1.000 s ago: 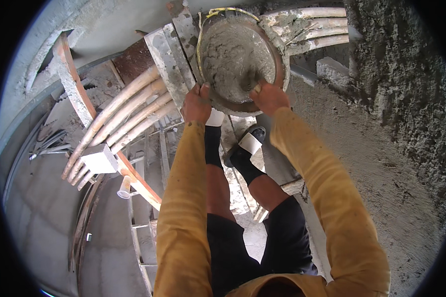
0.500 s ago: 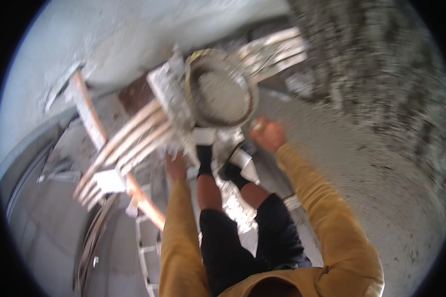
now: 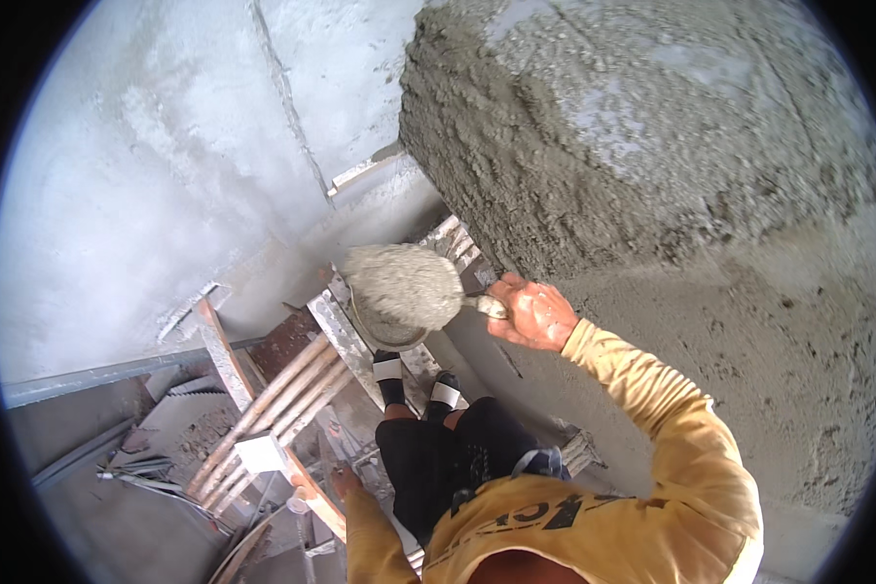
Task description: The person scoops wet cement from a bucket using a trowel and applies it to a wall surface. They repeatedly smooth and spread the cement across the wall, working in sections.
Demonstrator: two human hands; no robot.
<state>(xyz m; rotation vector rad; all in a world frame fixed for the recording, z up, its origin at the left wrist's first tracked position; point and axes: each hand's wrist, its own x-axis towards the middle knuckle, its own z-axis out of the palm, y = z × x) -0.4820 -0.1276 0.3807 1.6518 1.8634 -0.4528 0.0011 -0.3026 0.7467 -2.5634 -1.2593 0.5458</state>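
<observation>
My right hand [image 3: 533, 311] is closed round the pale handle of a trowel [image 3: 491, 307]. A heaped load of wet grey mortar [image 3: 406, 282] covers the trowel's blade. Directly below that load is a round bucket [image 3: 391, 341], whose inside is mostly hidden by it. To the right of my right hand rises a wall coated with rough, wet mortar [image 3: 633, 165]. My left hand [image 3: 344, 480] hangs low beside my left leg, near the wooden poles; its fingers are too small and partly hidden to make out.
My feet stand on a mortar-splashed plank [image 3: 346, 331] of a raised scaffold. Bundled wooden poles [image 3: 273, 419] and an upright timber [image 3: 224, 352] lie to the left. A smooth pale wall [image 3: 165, 175] is ahead. Debris [image 3: 200, 438] lies on the floor below.
My view has swung up toward the plastered wall. My right hand now holds up a mortar-laden trowel over the bucket, where earlier the bucket's contents showed uncovered. My left hand hangs lower in view.
</observation>
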